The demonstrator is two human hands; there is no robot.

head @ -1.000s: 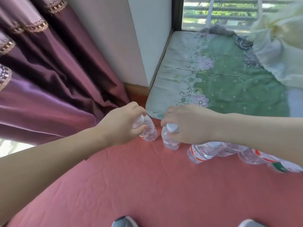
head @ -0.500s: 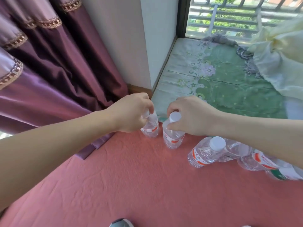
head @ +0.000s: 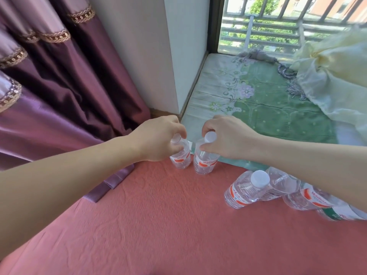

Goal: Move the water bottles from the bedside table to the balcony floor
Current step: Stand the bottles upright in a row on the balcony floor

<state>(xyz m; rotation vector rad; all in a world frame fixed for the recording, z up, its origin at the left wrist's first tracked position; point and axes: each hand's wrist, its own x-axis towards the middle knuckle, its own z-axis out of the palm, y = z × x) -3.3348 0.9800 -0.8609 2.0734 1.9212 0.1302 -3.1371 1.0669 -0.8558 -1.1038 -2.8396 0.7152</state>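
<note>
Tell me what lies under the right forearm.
Water bottles on the pink cloth. One shows its white cap; the right forearm covers the others' tops, so their count is unclear.

The water bottles point(head: 241, 193) are clear glossy plastic with smooth white caps point(head: 259, 178). Beneath the bottles, the pink sheet point(head: 158, 225) is matt, creased cloth. Left of them, the curtain point(head: 69, 86) is satin-sheen fabric.

Clear bottles point(head: 246, 191), white caps, orange-red labels; coral-pink cloth point(head: 168, 225); purple curtain point(head: 59, 86) with gold sequin trim; green floral mat point(head: 268, 108); pale yellow fabric point(head: 337, 76).
</note>
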